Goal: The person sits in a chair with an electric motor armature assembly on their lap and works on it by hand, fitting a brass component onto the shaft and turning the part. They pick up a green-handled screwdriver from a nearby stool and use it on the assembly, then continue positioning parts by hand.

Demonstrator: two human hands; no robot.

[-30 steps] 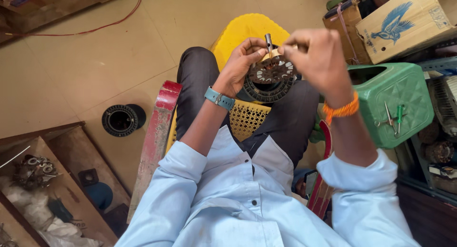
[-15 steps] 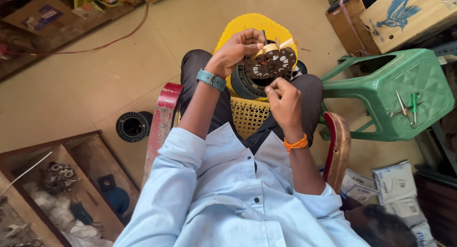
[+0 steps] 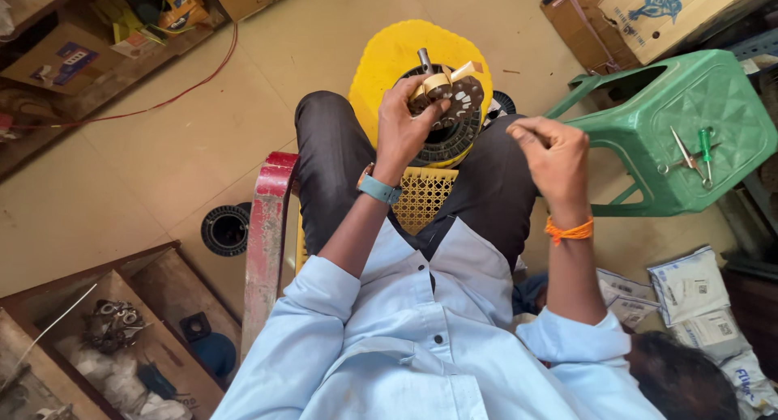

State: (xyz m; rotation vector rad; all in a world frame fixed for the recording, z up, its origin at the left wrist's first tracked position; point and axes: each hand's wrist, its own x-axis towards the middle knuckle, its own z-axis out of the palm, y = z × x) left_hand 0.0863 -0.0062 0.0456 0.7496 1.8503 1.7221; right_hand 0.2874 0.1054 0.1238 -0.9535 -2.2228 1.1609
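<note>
Stator steadied on your knees, left hand clamped on its rim.
It looks heavy and rigid; grip the laminated rim. Your right hand pinches shut, contents unclear.

Boxes and pouches around the floor edges
Brown cardboard box with blue bird print top right; white printed pouches lower right; small colourful cartons top left

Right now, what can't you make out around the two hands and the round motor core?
Head view only:
- Motor core: near face hidden by the left hand.
- Right hand: pinched fingertips; anything between them is too small to see.
- Tools on green stool: too small to identify.
</note>
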